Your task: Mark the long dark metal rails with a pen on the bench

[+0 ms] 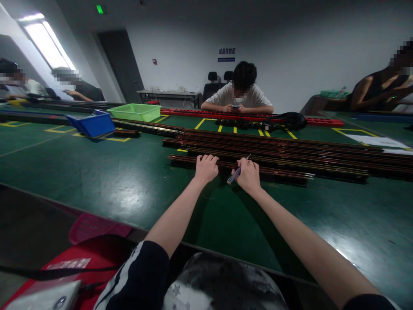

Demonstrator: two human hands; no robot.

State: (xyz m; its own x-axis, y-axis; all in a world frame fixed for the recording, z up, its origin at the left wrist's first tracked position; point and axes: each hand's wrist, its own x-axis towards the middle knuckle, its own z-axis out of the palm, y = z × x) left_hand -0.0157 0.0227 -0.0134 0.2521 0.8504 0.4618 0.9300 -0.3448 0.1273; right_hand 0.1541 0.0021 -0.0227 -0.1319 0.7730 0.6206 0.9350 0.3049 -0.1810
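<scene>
My left hand (207, 168) lies over the nearest of several long dark rails with copper-coloured edges, its fingers curled around that front rail (277, 174). A short distance to the right, my right hand (249, 174) is closed on a screwdriver (234, 175). The handle sticks out below the fingers at the left, and the thin metal shaft points up and away past the knuckles. Those knuckles are close to the same front rail; whether they press on it I cannot tell. More rails (226, 140) lie side by side just behind both hands.
On the green table (135, 172) a blue bin (92, 124) and a light green basket (135, 112) stand at the left. A red rail (190, 113) and black cables (290, 120) lie farther back. Across sits a person (238, 92); others are at both sides. White paper (377, 140) is at right.
</scene>
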